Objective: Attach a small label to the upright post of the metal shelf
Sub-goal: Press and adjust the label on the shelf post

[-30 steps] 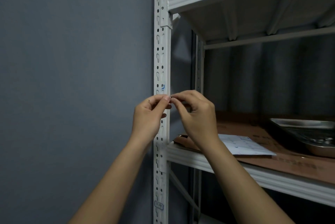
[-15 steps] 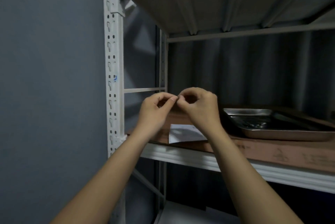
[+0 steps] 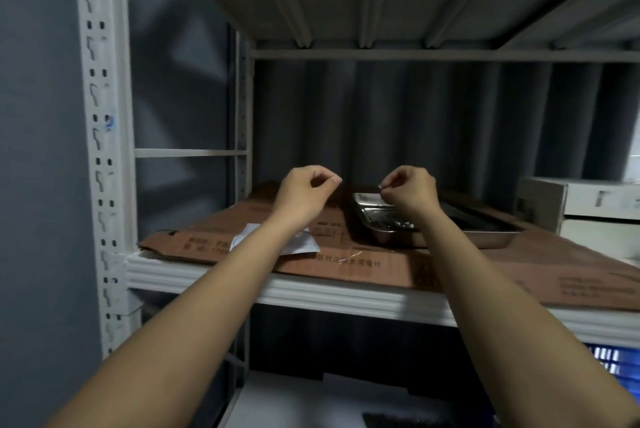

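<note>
The white perforated upright post [image 3: 100, 164] of the metal shelf stands at the far left, with a small blue mark [image 3: 109, 122] on it. Both my hands are raised in front of the shelf opening, well to the right of the post and apart from each other. My right hand [image 3: 412, 192] pinches a tiny glinting piece, apparently the small label [image 3: 380, 186], between thumb and forefinger. My left hand [image 3: 303, 195] has its fingers curled with thumb and forefinger tips together; nothing shows between them.
A flattened brown cardboard sheet [image 3: 363, 261] covers the shelf board. On it lie a white paper sheet [image 3: 242, 238], a steel tray [image 3: 381, 223] and, far right, a white box [image 3: 554, 205]. A blue crate [image 3: 616, 361] sits below.
My view swung right, so the post slid to the left edge. My hands, which met at one small piece by the post, have pulled apart; the right keeps the piece.
</note>
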The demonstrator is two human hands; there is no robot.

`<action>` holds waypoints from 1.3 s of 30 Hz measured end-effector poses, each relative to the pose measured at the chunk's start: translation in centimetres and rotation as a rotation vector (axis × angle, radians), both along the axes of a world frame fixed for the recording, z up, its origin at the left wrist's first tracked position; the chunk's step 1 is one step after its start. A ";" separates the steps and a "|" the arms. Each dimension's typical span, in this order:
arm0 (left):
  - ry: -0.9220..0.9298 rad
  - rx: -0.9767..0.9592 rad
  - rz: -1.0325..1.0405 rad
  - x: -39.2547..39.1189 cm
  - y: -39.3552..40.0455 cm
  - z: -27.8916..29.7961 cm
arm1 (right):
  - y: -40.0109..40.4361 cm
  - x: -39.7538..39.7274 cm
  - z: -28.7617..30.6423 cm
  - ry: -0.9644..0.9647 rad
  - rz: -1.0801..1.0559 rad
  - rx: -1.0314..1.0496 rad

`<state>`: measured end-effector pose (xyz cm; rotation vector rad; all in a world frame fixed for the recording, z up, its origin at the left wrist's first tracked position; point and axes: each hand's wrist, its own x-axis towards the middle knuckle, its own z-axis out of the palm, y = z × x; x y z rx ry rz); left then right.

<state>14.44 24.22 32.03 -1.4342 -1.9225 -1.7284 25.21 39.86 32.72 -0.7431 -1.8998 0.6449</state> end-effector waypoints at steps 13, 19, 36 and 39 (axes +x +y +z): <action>-0.027 -0.039 -0.051 0.1 0.9 -0.2 | 0.7 0.8 0.7 -0.375 -0.040 0.134; -0.051 -0.041 -0.069 0.0 0.1 -0.1 | -0.1 0.8 0.6 -0.367 0.102 0.114; -0.108 0.110 -0.013 -2.1 -4.5 0.4 | -6.4 -2.5 1.0 -0.303 -0.022 0.357; -0.096 0.184 0.044 -3.5 -6.4 0.3 | -9.9 -5.3 1.4 -0.233 0.227 0.356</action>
